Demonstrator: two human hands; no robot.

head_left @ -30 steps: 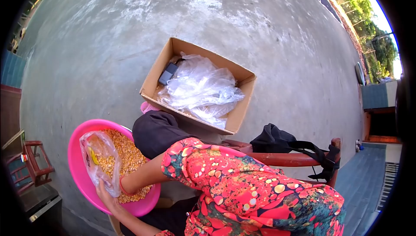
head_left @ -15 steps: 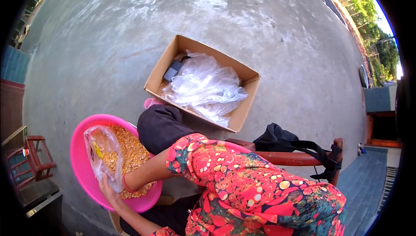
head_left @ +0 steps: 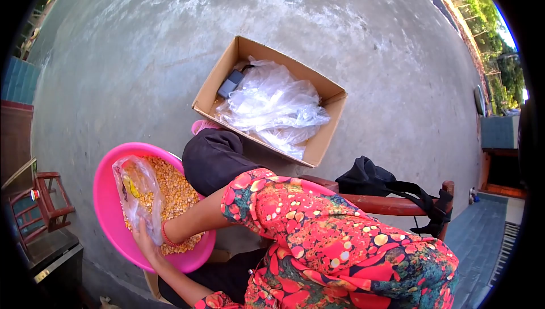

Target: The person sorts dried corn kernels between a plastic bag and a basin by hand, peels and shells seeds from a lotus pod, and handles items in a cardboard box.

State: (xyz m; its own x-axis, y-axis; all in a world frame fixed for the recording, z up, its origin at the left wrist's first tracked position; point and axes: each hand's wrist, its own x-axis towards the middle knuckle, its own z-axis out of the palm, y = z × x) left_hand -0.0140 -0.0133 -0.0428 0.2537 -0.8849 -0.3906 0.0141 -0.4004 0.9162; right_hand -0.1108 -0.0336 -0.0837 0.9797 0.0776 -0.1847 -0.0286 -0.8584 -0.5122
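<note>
A clear plastic bag (head_left: 136,184) with red and yellow print lies in the pink basin (head_left: 105,212), with some corn kernels showing through it. Loose yellow corn kernels (head_left: 173,187) fill the basin around the bag. My left hand (head_left: 146,244) is closed on the bag's edge at the basin's near side. At the bag's mouth, my right hand (head_left: 153,229) is mostly hidden by the plastic; a red bracelet (head_left: 165,234) circles that wrist. Its fingers cannot be made out.
A cardboard box (head_left: 326,133) holding crumpled clear plastic bags (head_left: 278,102) and a dark grey block (head_left: 230,83) stands on the concrete floor. A black bag (head_left: 366,175) hangs on the wooden chair (head_left: 386,204) at right. A small wooden chair (head_left: 54,201) stands far left.
The view has shifted slightly, so the box appears a little higher and farther right. Both hands stay at the bag in the basin.
</note>
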